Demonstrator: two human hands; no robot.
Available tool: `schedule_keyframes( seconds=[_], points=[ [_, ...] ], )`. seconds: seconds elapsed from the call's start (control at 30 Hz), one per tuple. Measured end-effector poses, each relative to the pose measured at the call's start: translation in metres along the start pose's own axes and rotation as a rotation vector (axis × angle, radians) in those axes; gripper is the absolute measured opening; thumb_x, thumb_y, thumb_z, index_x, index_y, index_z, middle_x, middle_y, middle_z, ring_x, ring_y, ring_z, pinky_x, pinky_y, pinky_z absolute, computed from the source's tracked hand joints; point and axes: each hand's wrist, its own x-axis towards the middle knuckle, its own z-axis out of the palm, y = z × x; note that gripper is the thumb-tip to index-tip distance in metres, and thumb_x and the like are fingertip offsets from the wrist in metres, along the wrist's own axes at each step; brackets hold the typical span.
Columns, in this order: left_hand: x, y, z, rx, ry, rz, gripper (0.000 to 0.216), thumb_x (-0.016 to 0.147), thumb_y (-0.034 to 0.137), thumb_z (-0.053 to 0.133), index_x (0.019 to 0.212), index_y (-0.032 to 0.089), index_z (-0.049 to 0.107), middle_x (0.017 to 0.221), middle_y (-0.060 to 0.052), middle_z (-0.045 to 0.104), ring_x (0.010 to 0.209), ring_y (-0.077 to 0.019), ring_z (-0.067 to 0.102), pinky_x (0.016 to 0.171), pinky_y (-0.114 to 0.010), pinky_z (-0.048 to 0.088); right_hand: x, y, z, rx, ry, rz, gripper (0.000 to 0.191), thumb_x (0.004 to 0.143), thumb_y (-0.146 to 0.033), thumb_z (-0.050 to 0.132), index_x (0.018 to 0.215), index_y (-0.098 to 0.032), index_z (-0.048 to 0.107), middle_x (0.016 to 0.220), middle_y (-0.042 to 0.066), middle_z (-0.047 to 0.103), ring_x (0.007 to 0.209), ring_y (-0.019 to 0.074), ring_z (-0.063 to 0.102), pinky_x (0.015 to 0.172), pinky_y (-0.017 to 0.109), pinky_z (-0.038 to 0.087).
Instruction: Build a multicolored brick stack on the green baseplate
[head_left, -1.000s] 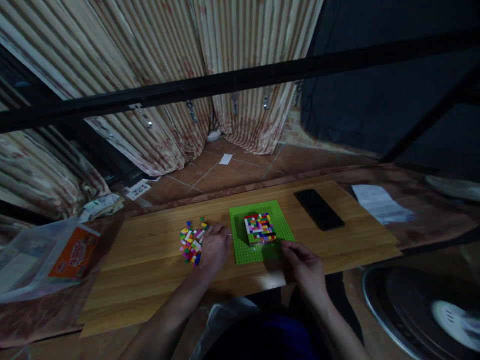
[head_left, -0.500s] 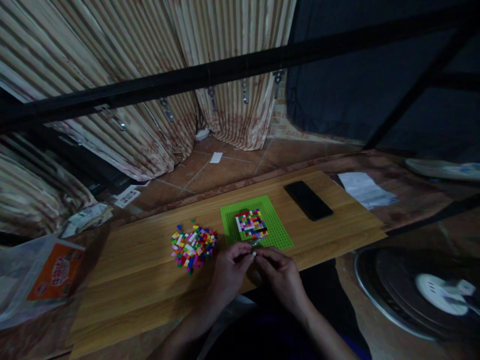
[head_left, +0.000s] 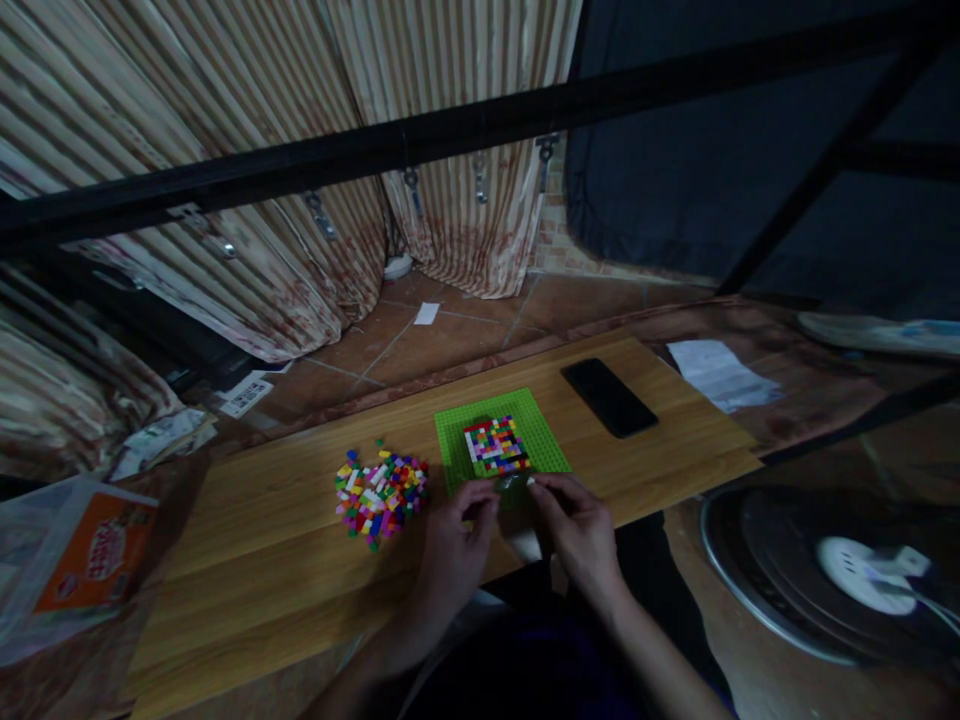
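Note:
A small white toy brick [head_left: 531, 481] is pinched between the thumb and forefinger of my right hand [head_left: 581, 530], just off the near edge of the green baseplate [head_left: 551, 440]. My left hand [head_left: 459, 540] is beside the plate's near left corner, its thumb and forefinger curved and slightly apart, with nothing visible in them. On the plate sits a block of many-coloured bricks [head_left: 496, 446] in tight rows. Loose coloured bricks [head_left: 382, 492] lie heaped left of my left hand. Something shiny and see-through shows between my hands; I cannot make it out.
The wooden table [head_left: 262, 540] holds the plate and a black phone [head_left: 609, 397] at the back right. A plastic tub with an orange label [head_left: 94, 555] stands at the far left. White paper [head_left: 724, 375] lies beyond the table's right end. A round dark stool-like object [head_left: 787, 570] is at the right.
My hands have moved apart. The white brick has gone with my right hand, up and to the right, while my left hand has come away from it. The view has shifted slightly.

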Motion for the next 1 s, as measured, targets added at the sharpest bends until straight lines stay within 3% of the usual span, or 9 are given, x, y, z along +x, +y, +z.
schedule_keyframes(
  seconds=[0.2,0.57,1.0],
  points=[
    [-0.002,-0.026,-0.004,0.135,0.147,-0.003,0.028,0.085,0.026,0.054,0.112,0.02,0.06,0.102,-0.005,0.069,0.087,-0.0142,0.066,0.075,-0.027,0.054,0.018,0.004,0.002,-0.059,0.093,-0.001,0.025,0.081,-0.042,0.064,0.085,-0.019,0.073,0.089,0.007,0.069,0.088,0.0223,0.063,0.078,0.034,0.048],
    [0.0,-0.039,0.001,0.3,0.055,0.022,0.038,0.084,0.021,0.052,0.122,0.021,0.055,0.099,-0.005,0.064,0.081,-0.0132,0.063,0.067,-0.024,0.051,0.024,0.015,0.015,-0.067,0.132,0.017,0.025,0.077,-0.043,0.067,0.082,-0.019,0.073,0.083,0.006,0.07,0.08,0.0212,0.065,0.074,0.033,0.049],
    [-0.002,-0.036,0.001,0.352,0.047,0.023,0.036,0.084,0.02,0.05,0.12,0.022,0.055,0.092,-0.003,0.06,0.078,-0.0124,0.061,0.067,-0.024,0.049,0.029,0.012,0.005,-0.005,0.037,0.064,0.031,0.079,-0.047,0.065,0.085,-0.019,0.075,0.088,0.007,0.073,0.084,0.0228,0.067,0.076,0.034,0.05]
  ],
)
